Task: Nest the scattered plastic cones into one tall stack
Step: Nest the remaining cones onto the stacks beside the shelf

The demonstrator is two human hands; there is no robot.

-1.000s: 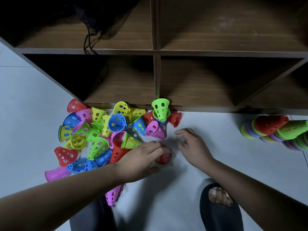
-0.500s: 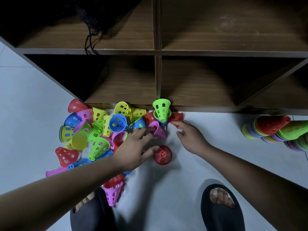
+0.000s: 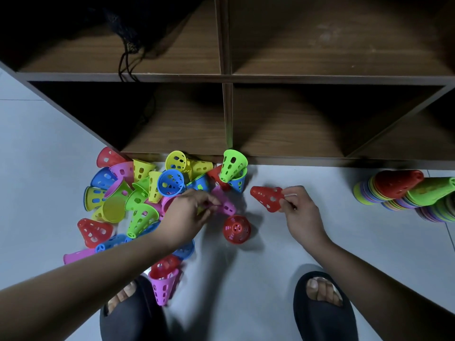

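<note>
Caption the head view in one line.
Right hand holds a red perforated plastic cone; left hand pinches a pink perforated plastic cone by the pile.

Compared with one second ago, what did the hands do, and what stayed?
The left hand let go of the upright red cone and moved up to pinch a purple cone. The right hand reached to the shelf, gripped a lying red cone and pulled it away. The green-on-blue pair and the side stacks stayed.

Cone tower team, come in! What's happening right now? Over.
Left hand pinching magenta cone. Right hand holding red cone. Upright red cone stands between them; nothing blocking.
</note>
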